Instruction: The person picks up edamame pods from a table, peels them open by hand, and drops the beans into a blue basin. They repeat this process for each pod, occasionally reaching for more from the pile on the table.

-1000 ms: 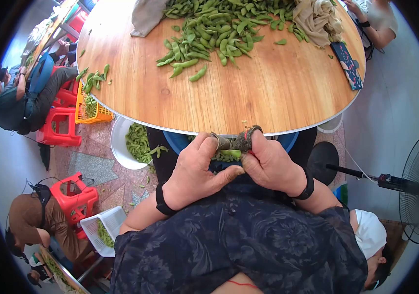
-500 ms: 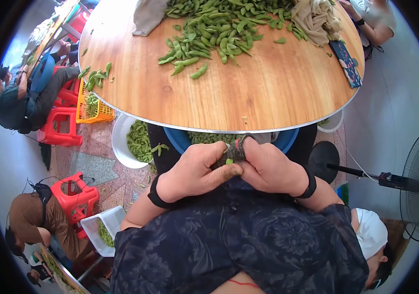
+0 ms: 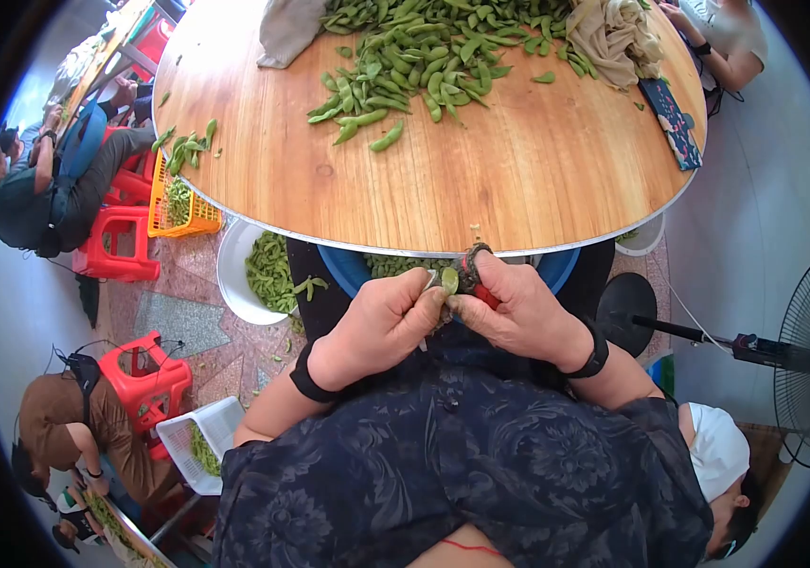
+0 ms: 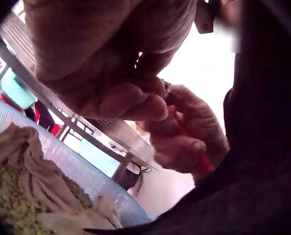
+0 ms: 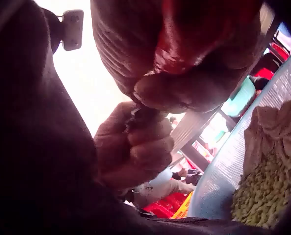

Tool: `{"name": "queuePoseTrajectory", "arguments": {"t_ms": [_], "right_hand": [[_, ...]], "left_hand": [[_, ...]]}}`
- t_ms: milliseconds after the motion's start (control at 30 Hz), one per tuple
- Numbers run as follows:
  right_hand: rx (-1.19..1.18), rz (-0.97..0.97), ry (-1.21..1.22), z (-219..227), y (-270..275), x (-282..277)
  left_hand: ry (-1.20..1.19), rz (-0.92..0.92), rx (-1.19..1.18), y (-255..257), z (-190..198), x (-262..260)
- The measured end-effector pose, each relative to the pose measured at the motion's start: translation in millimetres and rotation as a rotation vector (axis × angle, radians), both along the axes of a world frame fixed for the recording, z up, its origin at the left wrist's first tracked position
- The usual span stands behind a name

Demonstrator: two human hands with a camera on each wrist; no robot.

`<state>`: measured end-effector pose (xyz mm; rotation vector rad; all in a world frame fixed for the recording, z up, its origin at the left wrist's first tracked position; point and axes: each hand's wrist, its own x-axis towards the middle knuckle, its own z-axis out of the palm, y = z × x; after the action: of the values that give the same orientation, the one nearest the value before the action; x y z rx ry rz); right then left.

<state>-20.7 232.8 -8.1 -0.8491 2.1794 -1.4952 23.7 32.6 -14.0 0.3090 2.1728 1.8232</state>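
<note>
In the head view both hands meet just in front of the table edge. My left hand [image 3: 381,312] pinches a green edamame pod [image 3: 449,280] between thumb and fingers. My right hand [image 3: 518,308] is close against the pod's other side, a dark wrap [image 3: 477,256] round its index finger. Its curled fingers grip a slim red object [image 4: 183,128], which shows between them in the left wrist view; its working end is hidden. Below the hands, a blue basin [image 3: 343,270] holds shelled beans [image 3: 400,265], and a tan cloth [image 4: 30,166] lies over part of them.
A heap of edamame pods [image 3: 395,71] lies on the round wooden table [image 3: 253,180], between cloths. A white bucket [image 3: 231,270] of pods stands on the floor at left, near a yellow basket [image 3: 198,225] and red stools [image 3: 121,248]. At right stands a fan [image 3: 807,360].
The hands came back toward the body, then moved slightly up and apart. A pod now stands upright between the fingertips, where only a small green end showed half a second ago.
</note>
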Motion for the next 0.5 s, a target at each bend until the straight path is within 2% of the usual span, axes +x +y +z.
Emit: {"name": "queuePoseTrajectory", "arguments": {"t_ms": [33,100,133,200,233,267,300,333,467,500], "right_hand": [[0.0,-0.002,0.0,2,0,0],[0.073,-0.023,0.119,4,0,1],[0.074,-0.026,0.117,8,0,1],[-0.006,-0.017,-0.464,18,1,-4],[-0.007,-0.017,-0.462,20,1,-6],[-0.1,-0.005,-0.723,21,3,-9],[-0.195,0.009,-0.984,21,5,-10],[-0.275,0.053,-1.065,15,8,-11],[-0.289,-0.012,-1.001,14,9,-6],[-0.188,-0.087,-0.727,13,7,-2]], "left_hand": [[0.0,-0.002,0.0,1,1,-1],[0.355,0.023,-0.233,4,2,-1],[0.354,0.023,-0.234,6,4,-1],[0.332,-0.008,-0.205,4,4,-1],[0.31,-0.035,-0.178,3,4,-1],[0.311,-0.035,-0.178,3,2,0],[0.117,-0.057,0.005,3,0,2],[-0.077,-0.078,0.187,3,-1,4],[-0.183,-0.09,0.292,4,1,3],[-0.227,-0.118,0.254,2,-1,1]]}}
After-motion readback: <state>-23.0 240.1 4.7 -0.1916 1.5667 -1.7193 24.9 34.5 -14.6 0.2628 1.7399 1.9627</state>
